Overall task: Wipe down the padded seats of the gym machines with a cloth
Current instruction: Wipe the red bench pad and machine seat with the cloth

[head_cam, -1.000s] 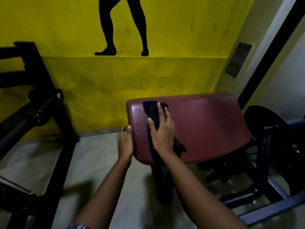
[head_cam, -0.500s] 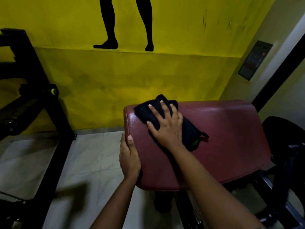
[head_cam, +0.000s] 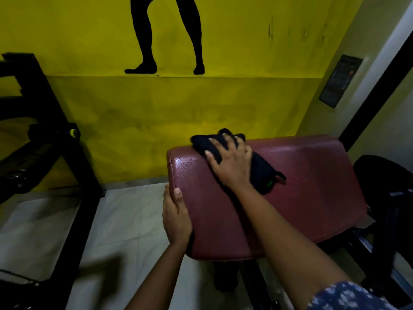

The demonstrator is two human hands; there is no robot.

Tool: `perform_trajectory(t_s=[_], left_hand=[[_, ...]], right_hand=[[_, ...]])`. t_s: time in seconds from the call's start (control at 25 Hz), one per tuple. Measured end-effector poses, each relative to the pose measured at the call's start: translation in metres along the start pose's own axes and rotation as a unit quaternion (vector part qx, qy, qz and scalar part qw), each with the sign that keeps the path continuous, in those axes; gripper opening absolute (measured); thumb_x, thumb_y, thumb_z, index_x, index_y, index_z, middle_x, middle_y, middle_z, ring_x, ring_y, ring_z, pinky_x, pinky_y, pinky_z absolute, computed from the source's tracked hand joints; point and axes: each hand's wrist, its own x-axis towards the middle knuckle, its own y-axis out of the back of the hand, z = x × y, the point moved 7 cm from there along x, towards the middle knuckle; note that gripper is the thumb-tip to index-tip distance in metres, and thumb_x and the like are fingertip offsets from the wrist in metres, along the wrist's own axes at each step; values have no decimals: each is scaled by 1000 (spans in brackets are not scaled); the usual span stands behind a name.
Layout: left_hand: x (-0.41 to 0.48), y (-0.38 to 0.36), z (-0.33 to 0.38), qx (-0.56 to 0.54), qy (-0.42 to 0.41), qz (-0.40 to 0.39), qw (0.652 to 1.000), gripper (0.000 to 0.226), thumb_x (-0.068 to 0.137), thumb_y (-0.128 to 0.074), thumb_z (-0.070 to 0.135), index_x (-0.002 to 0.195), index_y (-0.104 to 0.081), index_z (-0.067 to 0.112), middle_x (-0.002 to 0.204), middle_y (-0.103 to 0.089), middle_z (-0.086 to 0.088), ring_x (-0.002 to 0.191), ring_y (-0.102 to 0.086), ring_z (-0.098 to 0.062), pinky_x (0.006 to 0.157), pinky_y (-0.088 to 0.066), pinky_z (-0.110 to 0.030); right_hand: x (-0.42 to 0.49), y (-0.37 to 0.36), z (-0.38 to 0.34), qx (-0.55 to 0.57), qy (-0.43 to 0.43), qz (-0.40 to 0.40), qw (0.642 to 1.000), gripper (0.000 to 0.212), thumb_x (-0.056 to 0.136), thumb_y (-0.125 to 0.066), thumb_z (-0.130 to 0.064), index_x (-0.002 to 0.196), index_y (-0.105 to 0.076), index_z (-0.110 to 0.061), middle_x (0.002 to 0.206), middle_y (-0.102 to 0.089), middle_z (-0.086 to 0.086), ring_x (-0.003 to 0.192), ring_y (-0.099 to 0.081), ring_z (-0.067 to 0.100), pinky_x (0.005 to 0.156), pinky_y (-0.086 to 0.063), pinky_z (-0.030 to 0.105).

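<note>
Since a second ago the right hand (head_cam: pixel 232 166) and the black cloth (head_cam: pixel 257 166) have gone from the near left edge of the maroon padded seat (head_cam: pixel 312 186) up to its far left corner; half a second ago they were almost there already. Right hand now lies flat, fingers spread wide, palm pressing the cloth onto the pad. Cloth is bunched, one end poking past the fingertips over the seat's far edge, the other end trailing right of the wrist with a small green tag visible. Left hand (head_cam: pixel 176 215) has slid a little nearer along the seat's left side; it grips that edge, thumb on top, fingers wrapped down the side out of sight.

Seat tilts, glossy. Dark post under it, partly hidden by the right forearm. Yellow wall (head_cam: pixel 223 108) behind with black silhouette legs (head_cam: pixel 167 36). Black machine frame (head_cam: pixel 55 130) to the left, well apart from the seat, a small yellow-green knob (head_cam: pixel 73 132) on it. Dark panel (head_cam: pixel 340 80) on the side wall to the right. Dark weight plate (head_cam: pixel 388 186) just beside the seat's right edge. Pale tiled floor (head_cam: pixel 123 220) below. Blue patterned sleeve (head_cam: pixel 348 296) at bottom right
</note>
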Motion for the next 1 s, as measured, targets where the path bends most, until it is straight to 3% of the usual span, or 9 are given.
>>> perform_trajectory(t_s=[0.12,0.24,0.32,0.44,0.56,0.64,0.8,0.92,1.0], left_hand=[[-2,0,4,7,-10,-6,1000,66,92,-23,60,144,-35,22,141,-49,-8,126,-48,-28,103,-39,-44],[-1,0,3,12,7,-20,1000,67,92,-25,62,145,-34,20,142,-47,-10,128,-47,-30,105,-38,-44],[-4,1,5,-2,5,-54,999,75,88,-24,68,146,-30,21,146,-42,-9,131,-43,-27,107,-37,-47],[-37,6,8,-8,-35,-76,996,68,94,-38,52,150,-19,18,157,-21,-5,144,-22,-20,118,-20,-39],[-84,7,21,55,-140,-62,987,75,88,-34,57,150,-16,19,157,-10,6,145,-2,-8,118,2,-29],[-92,-14,29,141,-232,-76,959,72,87,-30,55,149,-22,19,156,-14,7,146,-1,-8,118,7,-27],[-74,-58,36,362,-359,-54,859,60,90,-35,42,143,-39,14,152,-33,-6,143,-19,-21,116,-7,-43],[-71,-64,31,445,-366,-9,817,62,90,-34,42,145,-35,16,154,-30,-8,143,-20,-24,116,-9,-47],[-73,-66,28,464,-365,2,807,64,88,-34,42,146,-33,14,154,-29,-8,144,-18,-25,116,-11,-48]], right_hand=[[-38,6,40,-11,-118,37,992,57,90,-27,-59,140,-41,-35,148,-38,6,132,-36,37,102,-30,54],[-100,4,0,12,-183,42,982,58,92,-28,-57,145,-32,-34,152,-32,8,133,-33,39,102,-30,57],[-136,2,-36,19,-135,26,990,59,92,-27,-58,146,-31,-34,153,-29,8,135,-29,36,104,-27,54],[-165,1,-30,10,-18,-4,1000,58,92,-29,-58,146,-29,-37,155,-26,4,139,-23,30,105,-19,48],[-157,7,35,12,-70,16,997,58,89,-35,-58,143,-33,-38,153,-29,3,138,-25,30,106,-23,49],[-136,10,83,3,-105,5,994,59,88,-34,-58,143,-34,-38,152,-31,5,137,-28,32,105,-27,52],[-73,17,142,2,-118,-12,993,59,89,-26,-58,144,-33,-38,152,-30,6,135,-31,36,103,-28,57],[-74,17,121,7,-123,26,992,55,92,-26,-56,144,-33,-38,152,-30,7,133,-29,38,102,-26,58],[-94,11,72,25,-33,29,999,53,92,-30,-54,143,-34,-39,152,-32,6,134,-27,35,102,-21,55]])
